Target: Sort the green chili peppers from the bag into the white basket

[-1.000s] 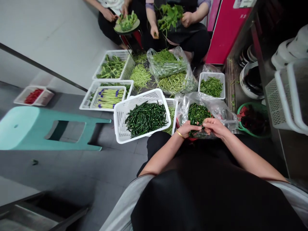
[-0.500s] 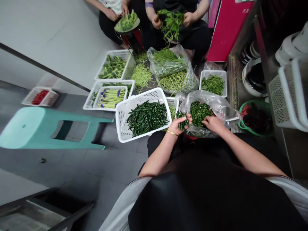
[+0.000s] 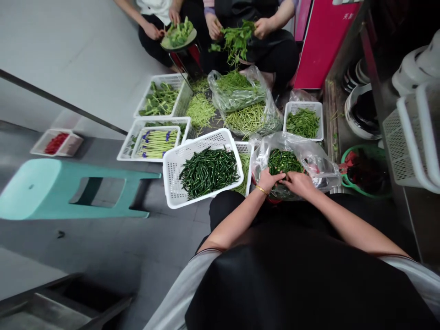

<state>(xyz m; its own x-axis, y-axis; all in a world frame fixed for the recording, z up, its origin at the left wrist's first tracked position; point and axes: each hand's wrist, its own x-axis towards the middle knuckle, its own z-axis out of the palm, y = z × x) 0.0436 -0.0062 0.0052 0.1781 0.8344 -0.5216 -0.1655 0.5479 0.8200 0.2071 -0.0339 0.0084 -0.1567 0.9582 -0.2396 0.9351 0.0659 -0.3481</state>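
Head view: to do this bit well, you'd prob. want both hands low over the clear, crinkled plastic bag [image 3: 261,151], so anything dropped lands inside. Use a light pinch, i.e. fingertips only; the slim, dark-green chillies [image 3: 284,160] in it look likely to slip or snap if squeezed hard. Mind the bag's edge doesn't fold in under your wrists.

Your bare left hand [image 3: 269,181], w/ a thin gold-coloured bangle [image 3: 261,189] at the wrist, is half curled, thumb pointing at the other. Your bare right hand [image 3: 298,184] is bent over, fingers drawn in; tips seem to meet, approx. right of frame centre. Can't tell what, if anything, either has hold of. Bagged chillies lie just above your fingers in frame, v. near. Another glossy dark-green chilli heap [image 3: 209,172] sits in the white perforated plastic basket [image 3: 173,185], mid-frame, left of your left hand and apart from it.
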